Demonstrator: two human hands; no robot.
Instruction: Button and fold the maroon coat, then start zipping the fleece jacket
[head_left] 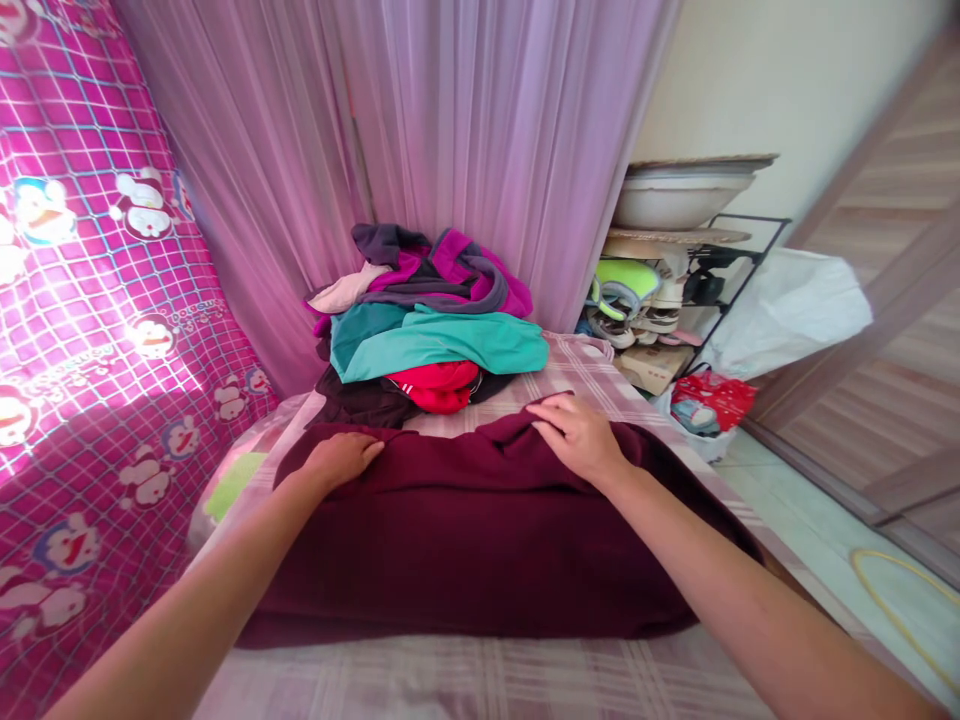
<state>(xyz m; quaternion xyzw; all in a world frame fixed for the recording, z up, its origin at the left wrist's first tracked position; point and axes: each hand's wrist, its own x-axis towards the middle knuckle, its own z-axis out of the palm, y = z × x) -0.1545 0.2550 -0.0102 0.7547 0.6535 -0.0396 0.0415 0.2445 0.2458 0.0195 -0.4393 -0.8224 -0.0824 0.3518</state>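
Both hands lie flat and unclenched on the dark maroon knit garment (480,540), spread left-to-right across the near bed: left hand (341,458) at its far-left edge, right hand (577,435) on a raised far fold, beneath the mixed clothes pile (427,320).

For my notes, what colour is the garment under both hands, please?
Dark maroon garment, clearest in the head view.

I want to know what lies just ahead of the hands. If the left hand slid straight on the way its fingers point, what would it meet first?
The left hand points forward and right along the maroon garment; probably the dark cloth under the clothes pile comes first.
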